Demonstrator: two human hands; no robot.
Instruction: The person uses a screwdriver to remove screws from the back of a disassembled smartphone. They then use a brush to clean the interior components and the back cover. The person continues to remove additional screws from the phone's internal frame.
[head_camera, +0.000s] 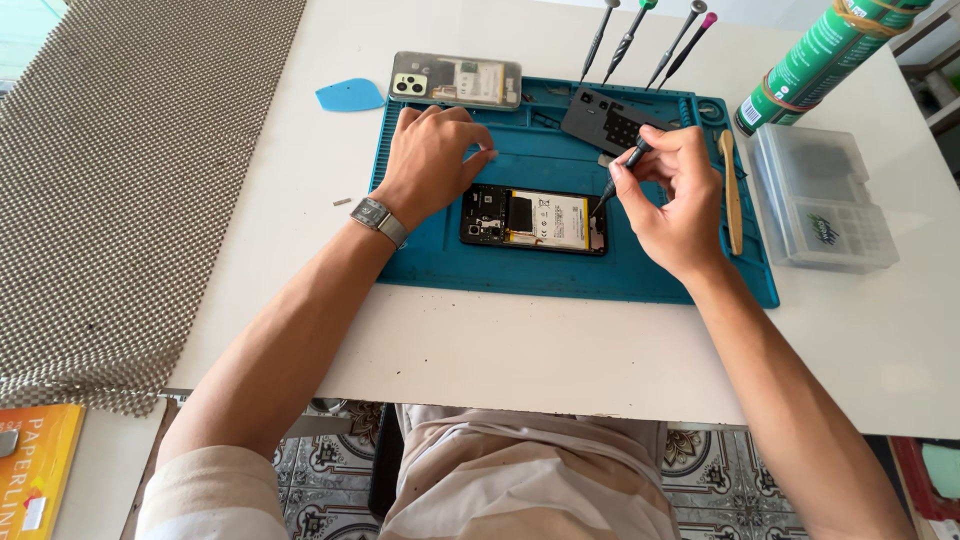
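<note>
Your right hand is pinching the screwdriver, its tip slanting down-left onto the right end of the opened phone, which is lying lengthwise on the blue mat; your left hand is resting empty, fingers curled, beyond it.

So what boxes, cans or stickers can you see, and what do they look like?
Green can: far right corner, lying tilted, white print, rubber bands.
Clear plastic box: right of the blue mat, small green logo.
Battery label: white and yellow, inside the opened phone.
Orange package: bottom left, flat.
</note>
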